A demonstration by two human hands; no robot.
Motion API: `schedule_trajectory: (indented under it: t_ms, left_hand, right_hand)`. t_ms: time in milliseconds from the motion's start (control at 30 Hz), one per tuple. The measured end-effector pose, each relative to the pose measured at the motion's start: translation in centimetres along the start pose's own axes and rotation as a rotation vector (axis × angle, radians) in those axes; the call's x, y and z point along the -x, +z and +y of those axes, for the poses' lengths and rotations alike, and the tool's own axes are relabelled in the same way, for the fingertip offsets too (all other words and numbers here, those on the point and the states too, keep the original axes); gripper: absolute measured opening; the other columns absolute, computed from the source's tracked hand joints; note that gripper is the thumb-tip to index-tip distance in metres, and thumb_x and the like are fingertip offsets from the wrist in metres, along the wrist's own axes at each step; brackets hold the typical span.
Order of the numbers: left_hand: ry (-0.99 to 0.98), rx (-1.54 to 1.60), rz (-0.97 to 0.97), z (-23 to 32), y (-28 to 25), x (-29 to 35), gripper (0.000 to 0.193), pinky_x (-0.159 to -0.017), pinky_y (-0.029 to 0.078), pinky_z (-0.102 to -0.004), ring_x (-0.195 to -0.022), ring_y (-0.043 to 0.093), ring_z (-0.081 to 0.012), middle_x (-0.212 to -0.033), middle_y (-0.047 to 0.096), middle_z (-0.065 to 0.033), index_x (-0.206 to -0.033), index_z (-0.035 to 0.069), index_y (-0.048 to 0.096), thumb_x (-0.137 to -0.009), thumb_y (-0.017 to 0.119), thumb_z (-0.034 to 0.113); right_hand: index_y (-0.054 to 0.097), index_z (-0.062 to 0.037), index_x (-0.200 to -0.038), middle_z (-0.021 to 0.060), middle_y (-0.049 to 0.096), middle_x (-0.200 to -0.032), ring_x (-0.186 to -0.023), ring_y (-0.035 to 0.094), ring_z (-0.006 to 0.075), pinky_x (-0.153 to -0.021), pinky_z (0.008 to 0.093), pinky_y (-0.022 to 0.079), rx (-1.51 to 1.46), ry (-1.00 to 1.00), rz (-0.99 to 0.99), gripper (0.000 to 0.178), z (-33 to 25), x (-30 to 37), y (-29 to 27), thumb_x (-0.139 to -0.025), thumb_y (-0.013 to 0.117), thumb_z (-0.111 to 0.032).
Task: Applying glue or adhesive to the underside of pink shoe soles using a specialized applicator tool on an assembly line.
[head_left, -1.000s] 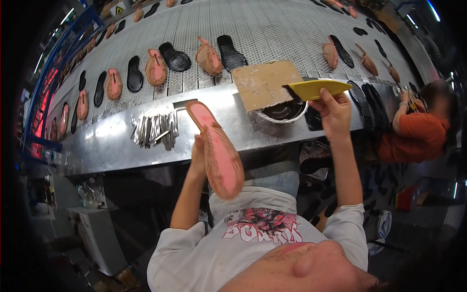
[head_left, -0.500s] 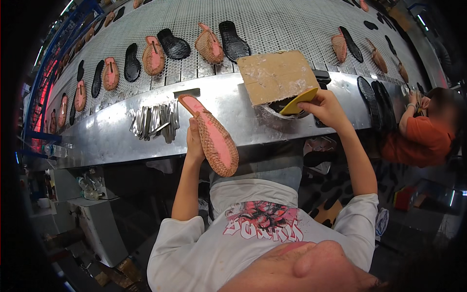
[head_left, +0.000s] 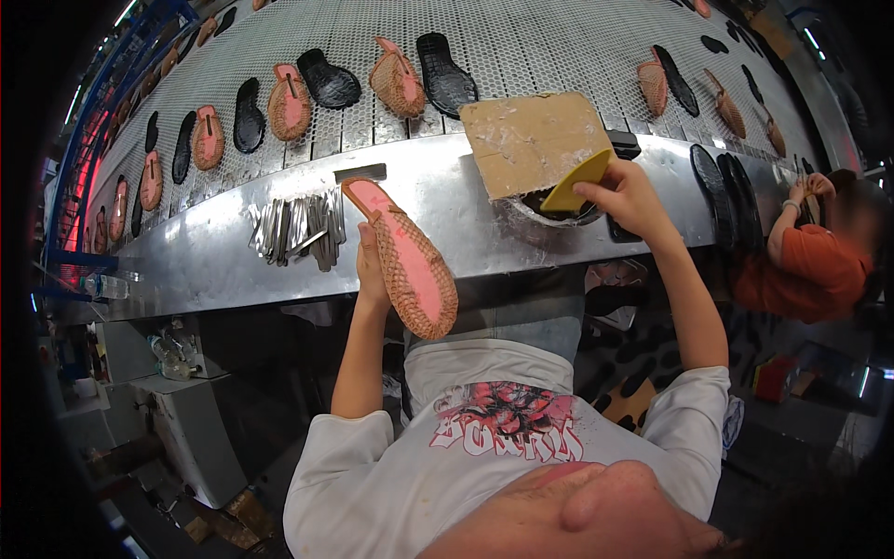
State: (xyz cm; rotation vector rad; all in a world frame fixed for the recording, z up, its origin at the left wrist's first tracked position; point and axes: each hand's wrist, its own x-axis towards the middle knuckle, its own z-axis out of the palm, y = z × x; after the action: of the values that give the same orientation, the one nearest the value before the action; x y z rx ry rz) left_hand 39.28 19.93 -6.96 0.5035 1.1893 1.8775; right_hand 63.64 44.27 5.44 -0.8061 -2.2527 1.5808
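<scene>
My left hand (head_left: 371,265) grips a woven tan shoe upper (head_left: 416,265) with a pink underside, held sole side up over the near edge of the metal table (head_left: 209,270). Pinched in my right hand (head_left: 626,197) is a flat yellow scraper (head_left: 579,184). Its lower edge dips into the mouth of a round tub (head_left: 549,216) whose rim is coated with whitish residue. A stained cardboard sheet (head_left: 531,140) covers most of this tub, and what the tub holds is mostly hidden.
Metal strips (head_left: 298,228) lie piled at the left. Beyond, a perforated conveyor (head_left: 521,47) carries woven uppers (head_left: 290,102) and black soles (head_left: 447,74) in pairs. More black soles (head_left: 736,200) rest at the right, near a co-worker in an orange shirt (head_left: 810,265).
The yellow scraper has tilted more upright, its top edge rising, and my right hand has turned with it. My left hand and the woven upper are almost unmoved.
</scene>
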Motion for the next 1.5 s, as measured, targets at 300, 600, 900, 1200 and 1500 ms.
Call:
schedule_trajectory:
  t_ms: [300,600,900,1200,1500]
  left_hand:
    - [0.076,-0.221,0.050,1.1,1.4,0.5,0.071,-0.060,0.049,-0.0260,-0.066,0.058,-0.0130,-0.075,0.059,-0.0065,-0.089,0.000,0.055,-0.090,0.022,0.063]
    - [0.027,-0.044,-0.007,0.9,1.9,0.5,0.070,-0.060,0.051,-0.0266,-0.065,0.060,-0.0141,-0.075,0.060,-0.0072,-0.092,0.000,0.054,-0.089,0.026,0.063]
    - [-0.355,0.606,-0.161,1.0,5.7,0.8,0.053,-0.061,0.054,-0.0280,-0.070,0.062,-0.0157,-0.084,0.059,-0.0065,-0.104,0.000,0.052,-0.094,0.035,0.049]
    - [-0.250,0.332,-0.197,2.0,8.8,1.7,0.062,-0.064,0.051,-0.0238,-0.072,0.060,-0.0108,-0.087,0.062,-0.0060,-0.108,0.000,0.054,-0.088,0.042,0.058]
    - [-0.246,0.106,-0.256,3.3,9.0,1.5,0.061,-0.061,0.048,-0.0224,-0.067,0.058,-0.0102,-0.081,0.061,-0.0046,-0.102,0.000,0.057,-0.088,0.042,0.058]
  right_hand:
    - [0.060,0.0011,-0.100,0.0017,0.064,-0.079,-0.064,0.055,0.0048,-0.051,0.0187,0.043,0.065,0.086,-0.046,0.024,0.2,-0.4,-0.1,-0.081,0.065,-0.012]
    - [0.052,0.0015,-0.106,0.0078,0.064,-0.090,-0.067,0.062,0.0129,-0.052,0.0233,0.053,-0.637,0.250,0.086,0.029,-1.0,1.8,-0.5,-0.082,0.062,-0.012]
    - [0.044,-0.0010,-0.110,0.0135,0.060,-0.095,-0.082,0.064,0.0200,-0.059,0.0321,0.058,-1.113,-0.011,-0.063,0.029,-3.7,5.0,6.9,-0.087,0.057,-0.012]
    - [0.062,0.0043,-0.097,0.0089,0.065,-0.085,-0.071,0.062,0.0134,-0.063,0.0224,0.049,-0.073,-0.417,0.121,0.016,-7.8,5.6,8.9,-0.082,0.062,-0.001]
    - [0.064,0.0032,-0.090,0.0128,0.066,-0.086,-0.075,0.064,0.0216,-0.069,0.0290,0.050,0.236,-0.740,0.165,0.013,-7.9,4.3,8.7,-0.077,0.064,-0.001]
